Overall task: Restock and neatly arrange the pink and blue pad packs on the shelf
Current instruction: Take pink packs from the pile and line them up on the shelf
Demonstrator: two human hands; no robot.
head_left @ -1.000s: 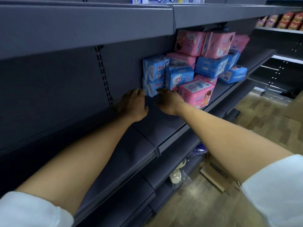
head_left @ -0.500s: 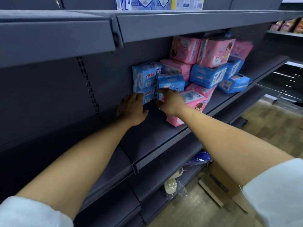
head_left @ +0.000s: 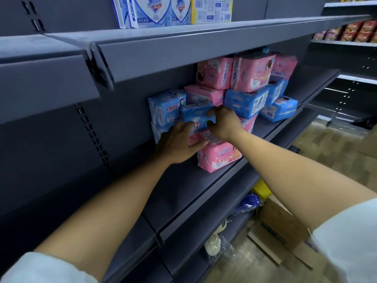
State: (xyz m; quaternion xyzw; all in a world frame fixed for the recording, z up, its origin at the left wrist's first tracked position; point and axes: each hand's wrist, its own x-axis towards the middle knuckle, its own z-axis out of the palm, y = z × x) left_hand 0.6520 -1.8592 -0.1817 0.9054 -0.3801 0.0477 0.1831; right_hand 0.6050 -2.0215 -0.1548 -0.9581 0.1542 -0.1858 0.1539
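Blue plastic-wrapped pad pack [head_left: 196,117]: right hand [head_left: 223,124] grips it, left hand [head_left: 177,142] braces it with straight fingers, likely squaring it atop pink plastic-wrapped pack [head_left: 219,158].

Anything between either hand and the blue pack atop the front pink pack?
Nothing visible. The right hand grips the blue pack at its right end. The left hand touches its lower left, against the pink pack beneath.

"Safeguard" stands on the soap boxes [head_left: 155,11] — "七度空间" on the left blue pad pack [head_left: 166,109].
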